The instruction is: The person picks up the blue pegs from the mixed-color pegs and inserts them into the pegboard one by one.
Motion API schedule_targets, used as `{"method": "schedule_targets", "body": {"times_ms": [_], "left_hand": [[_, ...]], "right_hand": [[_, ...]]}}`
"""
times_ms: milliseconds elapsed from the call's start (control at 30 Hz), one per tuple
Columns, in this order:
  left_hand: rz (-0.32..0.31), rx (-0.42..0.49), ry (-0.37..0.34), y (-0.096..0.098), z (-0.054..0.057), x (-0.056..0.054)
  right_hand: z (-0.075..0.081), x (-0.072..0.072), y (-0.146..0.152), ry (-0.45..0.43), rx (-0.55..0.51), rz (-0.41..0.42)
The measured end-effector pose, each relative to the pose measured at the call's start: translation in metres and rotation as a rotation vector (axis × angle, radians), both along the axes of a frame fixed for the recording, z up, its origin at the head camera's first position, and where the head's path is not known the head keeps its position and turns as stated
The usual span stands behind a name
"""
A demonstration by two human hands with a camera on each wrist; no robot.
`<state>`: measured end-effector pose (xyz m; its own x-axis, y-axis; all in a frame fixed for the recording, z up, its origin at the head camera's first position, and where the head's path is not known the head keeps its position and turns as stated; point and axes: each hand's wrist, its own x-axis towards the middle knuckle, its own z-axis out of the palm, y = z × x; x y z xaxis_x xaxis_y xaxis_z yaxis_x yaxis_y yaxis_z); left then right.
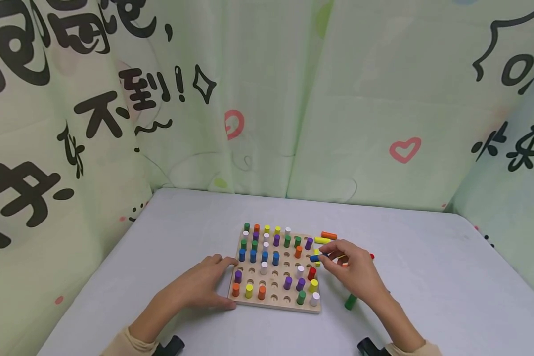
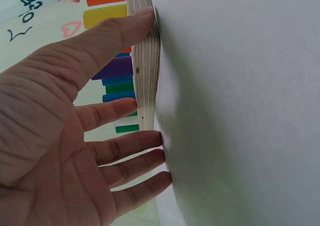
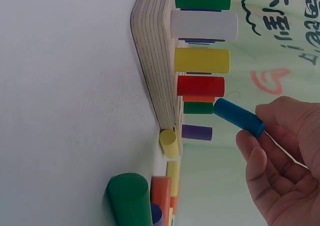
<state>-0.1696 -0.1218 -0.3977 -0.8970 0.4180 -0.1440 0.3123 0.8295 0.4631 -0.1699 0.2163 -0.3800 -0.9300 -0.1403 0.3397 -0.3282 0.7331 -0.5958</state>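
A square wooden pegboard (image 1: 274, 307) lies on the table, with colored pegs standing in many of its holes. My right hand (image 1: 352, 267) pinches a blue peg (image 3: 239, 117) between thumb and fingertips, over the board's right edge. In the right wrist view the peg is tilted, its free end close by a red peg (image 3: 201, 86). My left hand (image 1: 204, 284) rests at the board's left side with fingers spread. Its thumb touches the board's layered edge (image 2: 146, 61) in the left wrist view, and the other fingertips reach along that side to the tabletop.
Loose pegs lie right of the board: an orange peg (image 1: 329, 235), a yellow peg (image 1: 322, 241), a green peg (image 1: 350, 301) and several others partly hidden by my right hand. The white table (image 1: 449, 277) is backed by a pale green printed curtain (image 1: 347, 99).
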Motion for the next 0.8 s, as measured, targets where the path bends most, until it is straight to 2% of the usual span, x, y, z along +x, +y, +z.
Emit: {"method": "schedule_targets", "body": {"times_ms": [433,800], "left_hand": [[-0.005,-0.002,-0.003,0.001,-0.001,-0.001],[-0.016,0.008,0.005,0.000,-0.001,-0.001]], "right_hand": [[-0.003,-0.005,-0.019,0.016,-0.004,0.049],[-0.005,-0.010,-0.032,-0.038,-0.029,0.112]]}}
